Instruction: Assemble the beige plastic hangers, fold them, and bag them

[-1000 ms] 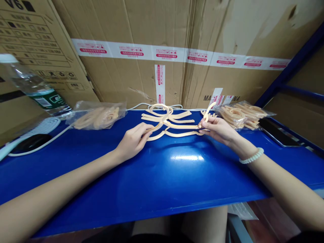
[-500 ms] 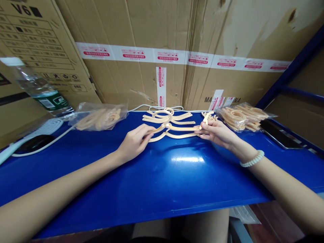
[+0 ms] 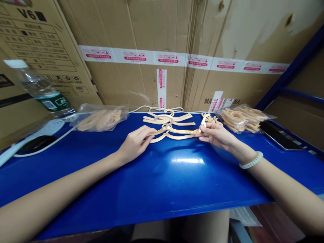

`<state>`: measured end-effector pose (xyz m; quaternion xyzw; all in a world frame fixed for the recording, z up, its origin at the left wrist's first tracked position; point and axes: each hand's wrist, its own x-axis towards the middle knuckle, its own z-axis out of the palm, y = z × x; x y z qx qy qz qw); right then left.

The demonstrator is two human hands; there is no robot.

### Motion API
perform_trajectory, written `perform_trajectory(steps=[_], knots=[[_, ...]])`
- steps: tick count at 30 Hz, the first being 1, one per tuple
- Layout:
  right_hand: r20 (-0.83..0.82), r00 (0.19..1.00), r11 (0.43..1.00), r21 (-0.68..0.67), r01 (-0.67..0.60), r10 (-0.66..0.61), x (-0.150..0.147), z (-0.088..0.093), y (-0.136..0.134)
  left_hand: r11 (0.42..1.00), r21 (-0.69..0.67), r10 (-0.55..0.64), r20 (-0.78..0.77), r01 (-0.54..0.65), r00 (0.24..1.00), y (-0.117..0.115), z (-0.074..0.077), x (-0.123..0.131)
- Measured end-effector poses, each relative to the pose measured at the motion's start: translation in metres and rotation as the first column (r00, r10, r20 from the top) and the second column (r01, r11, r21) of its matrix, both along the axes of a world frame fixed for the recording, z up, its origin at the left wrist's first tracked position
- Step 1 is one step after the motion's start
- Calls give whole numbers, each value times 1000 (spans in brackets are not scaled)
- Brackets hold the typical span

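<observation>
A beige plastic clothes hanger (image 3: 183, 132) is held above the blue table between both hands. My left hand (image 3: 134, 143) is closed on the end of one hanger arm, thumb and fingers pinched together. At the other arm's end, my right hand (image 3: 220, 137) pinches the hanger together with a short curved beige piece (image 3: 204, 118), which sticks upward from the fingertips. Whether the piece is joined to the arm cannot be made out. More beige hangers (image 3: 181, 123) lie flat just behind, and several small curved pieces (image 3: 214, 119) are heaped behind my right hand.
Clear bags of beige parts lie at left (image 3: 101, 118) and right (image 3: 240, 116). A water bottle (image 3: 50, 98), a pale blue handheld object (image 3: 48, 130) and a white cable stand left; a phone (image 3: 279, 136) lies right. Cardboard boxes (image 3: 131, 77) wall off the table's back.
The short piece in my right hand and the hanger's hook have shifted slightly lower. Both hands keep their grip, and the whole view has moved a little.
</observation>
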<state>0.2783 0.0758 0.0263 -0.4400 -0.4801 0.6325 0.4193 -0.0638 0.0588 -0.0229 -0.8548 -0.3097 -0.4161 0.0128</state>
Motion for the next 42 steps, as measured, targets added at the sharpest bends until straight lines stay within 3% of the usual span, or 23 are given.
perform_trajectory(steps=[10,19,30,42], knots=[[-15,994,982,156,107,-106,-7,-9,-2,1000,23,-15,-33,16,999,-2,2,3],[7,1000,993,116,20,-21,-4,2,-3,998,58,21,-23,-20,1000,-1,2,2],[37,999,995,97,-14,10,0,-4,0,999,49,2,-26,0,1000,-2,2,2],[71,990,944,317,96,-125,-11,-5,-8,995,94,-33,-28,35,999,-5,6,5]])
